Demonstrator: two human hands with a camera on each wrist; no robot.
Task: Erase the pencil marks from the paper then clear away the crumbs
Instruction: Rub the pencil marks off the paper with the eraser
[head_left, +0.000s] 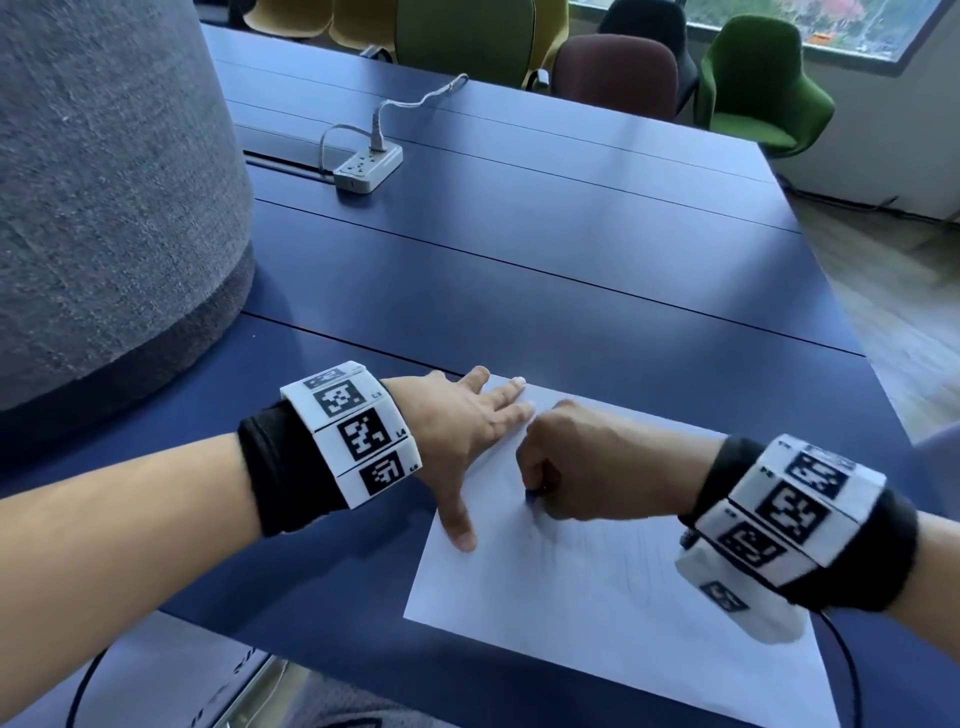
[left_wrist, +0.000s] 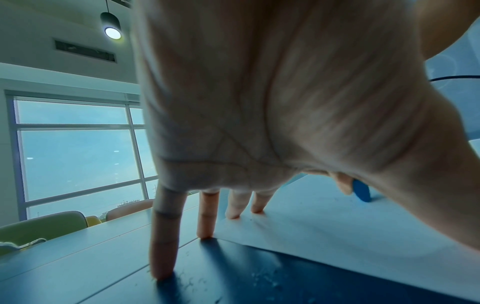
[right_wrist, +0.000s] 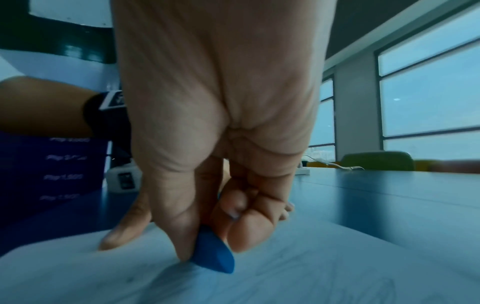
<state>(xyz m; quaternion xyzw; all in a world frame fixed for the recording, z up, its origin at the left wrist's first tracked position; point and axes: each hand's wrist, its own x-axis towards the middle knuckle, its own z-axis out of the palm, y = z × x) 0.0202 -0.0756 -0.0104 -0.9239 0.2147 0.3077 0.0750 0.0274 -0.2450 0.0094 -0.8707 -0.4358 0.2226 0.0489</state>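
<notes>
A white sheet of paper (head_left: 597, 597) lies on the dark blue table (head_left: 519, 270), with faint pencil lines across its middle. My left hand (head_left: 467, 431) lies flat and spread on the sheet's left edge, thumb (head_left: 460, 525) and fingers (left_wrist: 233, 205) pressing it down. My right hand (head_left: 582, 457) pinches a blue eraser (head_left: 531, 496) between thumb and fingers, its tip pressed to the paper (right_wrist: 337, 277). The eraser (right_wrist: 215, 255) shows clearly in the right wrist view and also as a blue tip, the eraser (left_wrist: 361, 191), in the left wrist view. Pale crumbs (left_wrist: 262, 277) lie on the table beside the sheet.
A white power strip (head_left: 368, 166) with a plugged cable sits far back on the table. A large grey fabric pillar (head_left: 104, 197) stands at the left. Green, maroon and yellow chairs (head_left: 753, 78) line the far side. The table's right edge drops to a wooden floor.
</notes>
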